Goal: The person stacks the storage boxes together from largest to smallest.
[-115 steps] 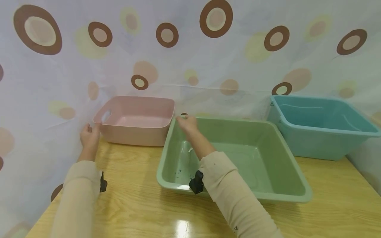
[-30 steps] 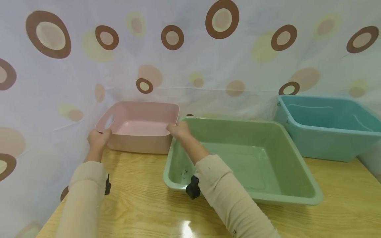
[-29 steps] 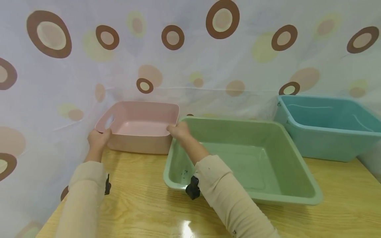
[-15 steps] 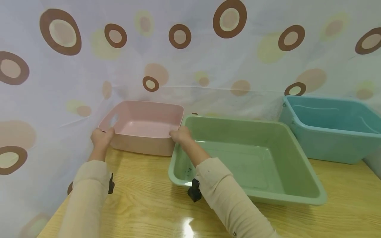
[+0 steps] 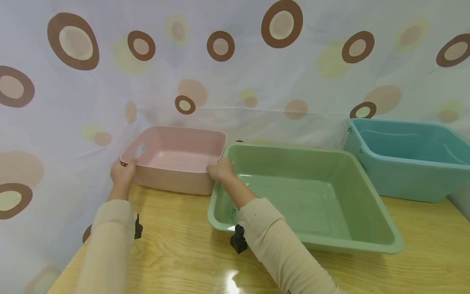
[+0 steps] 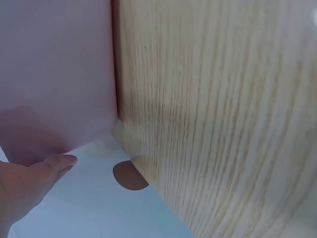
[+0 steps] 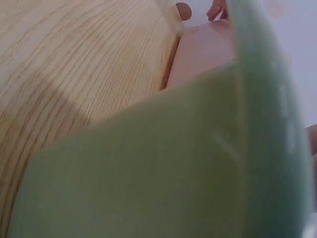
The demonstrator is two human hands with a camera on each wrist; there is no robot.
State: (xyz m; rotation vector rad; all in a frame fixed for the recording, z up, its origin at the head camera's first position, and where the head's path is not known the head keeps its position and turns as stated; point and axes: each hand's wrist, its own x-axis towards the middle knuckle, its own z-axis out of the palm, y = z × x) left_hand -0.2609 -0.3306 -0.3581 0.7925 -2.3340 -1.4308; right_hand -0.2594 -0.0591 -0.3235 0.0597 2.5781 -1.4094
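A pink plastic storage bin (image 5: 176,179) with an oval handle hole in its left side sits on the wooden table, at the left against the patterned cloth. My left hand (image 5: 123,172) grips its front left corner at the rim; in the left wrist view that hand's thumb (image 6: 59,161) lies along the bin's wall. At the front right corner, my right hand (image 5: 222,169) holds the rim with curled fingers, and in the right wrist view it is mostly hidden behind the green basin's edge. The large green basin (image 5: 312,204) stands right beside the bin, under my right forearm.
A blue tub (image 5: 411,175) stands at the back right, beyond the green basin. Cloth with brown rings (image 5: 257,73) hangs behind and to the left of the table (image 5: 172,241). Small dark specks lie in the green basin's left end.
From reaching at the bin's sides, both hands have come to its front corners and taken hold. The pink bin has moved a little nearer to me. The view has turned slightly left.
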